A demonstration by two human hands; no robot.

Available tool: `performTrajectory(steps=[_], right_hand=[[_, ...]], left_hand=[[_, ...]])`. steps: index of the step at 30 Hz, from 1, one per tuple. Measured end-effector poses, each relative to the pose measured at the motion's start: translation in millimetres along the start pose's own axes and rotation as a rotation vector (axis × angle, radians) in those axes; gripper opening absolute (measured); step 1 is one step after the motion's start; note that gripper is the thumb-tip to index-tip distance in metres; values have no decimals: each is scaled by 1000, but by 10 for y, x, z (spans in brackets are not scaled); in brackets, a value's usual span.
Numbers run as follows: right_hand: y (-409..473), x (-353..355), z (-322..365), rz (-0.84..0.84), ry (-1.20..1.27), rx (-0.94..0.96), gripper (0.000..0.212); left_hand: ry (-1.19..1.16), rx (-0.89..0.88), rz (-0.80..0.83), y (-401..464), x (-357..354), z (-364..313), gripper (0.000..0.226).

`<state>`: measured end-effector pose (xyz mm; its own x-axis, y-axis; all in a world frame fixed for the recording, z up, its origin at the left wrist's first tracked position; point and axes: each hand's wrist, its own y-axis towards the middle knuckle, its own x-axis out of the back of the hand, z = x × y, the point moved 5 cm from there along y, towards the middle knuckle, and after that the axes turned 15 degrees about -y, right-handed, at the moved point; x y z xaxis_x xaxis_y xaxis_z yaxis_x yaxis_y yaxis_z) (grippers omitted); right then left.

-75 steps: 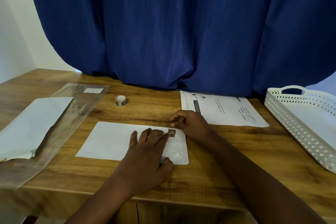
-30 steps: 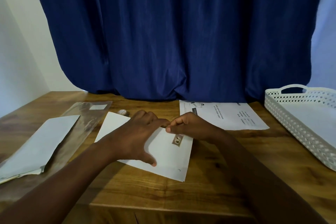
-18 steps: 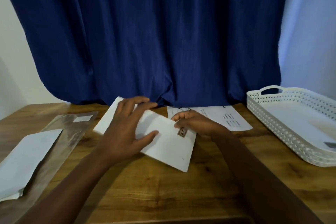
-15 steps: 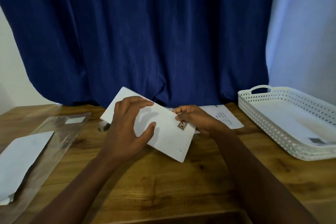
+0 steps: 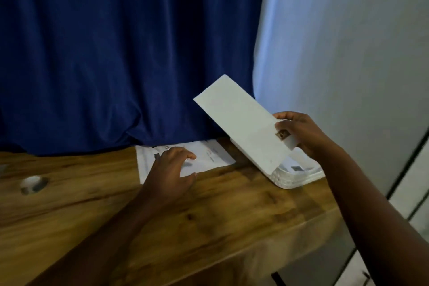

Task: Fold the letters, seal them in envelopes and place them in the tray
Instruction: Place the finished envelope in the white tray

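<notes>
Wood table (image 5: pixel 209 216): letter (image 5: pixel 213 153), tray (image 5: pixel 290 181), tape (image 5: pixel 32 183).

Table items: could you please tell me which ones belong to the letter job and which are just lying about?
Job:
envelope, held by right hand
tray
printed letter under left hand

Lying about:
tape roll
curtain

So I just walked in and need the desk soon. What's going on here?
A person is packing letters. The right hand pinches a stamped white envelope by its end, tilted in the air over the white tray at the table's right edge. The left hand rests on a printed letter lying flat on the wooden table.
</notes>
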<state>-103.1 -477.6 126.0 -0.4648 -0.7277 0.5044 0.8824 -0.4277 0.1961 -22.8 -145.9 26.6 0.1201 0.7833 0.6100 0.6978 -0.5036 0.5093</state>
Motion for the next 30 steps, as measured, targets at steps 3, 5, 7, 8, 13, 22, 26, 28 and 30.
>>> performTrajectory(steps=[3,5,7,8,13,22,26,28,30], right_hand=[[64,411,-359,-108,-67,-132,25],[123,588,-589,-158,-115,-221,25],[196,664,-793,-162,-156,-300,23],[238,669,-884,-152,-181,-337,23],[449,603,-1126,-87,-299,-490,29],[491,366,-1097,68,-524,-503,26],[449,304,-952,42,-696,-433,16],[454,300,-768,-7,-913,-329,17],[470,244,-560,-70,-978,-166,23]], left_hand=[[100,11,64,-43,-233,100,47],[174,-6,119,-52,-303,145,53],[181,-22,118,-56,-314,172,55],[180,-10,118,-57,-312,190,55],[169,30,110,-62,-319,216,53],[192,46,110,-80,-297,184,59],[185,61,105,-85,-262,176,59],[160,90,89,-84,-196,223,61],[149,133,70,-56,-103,307,66]])
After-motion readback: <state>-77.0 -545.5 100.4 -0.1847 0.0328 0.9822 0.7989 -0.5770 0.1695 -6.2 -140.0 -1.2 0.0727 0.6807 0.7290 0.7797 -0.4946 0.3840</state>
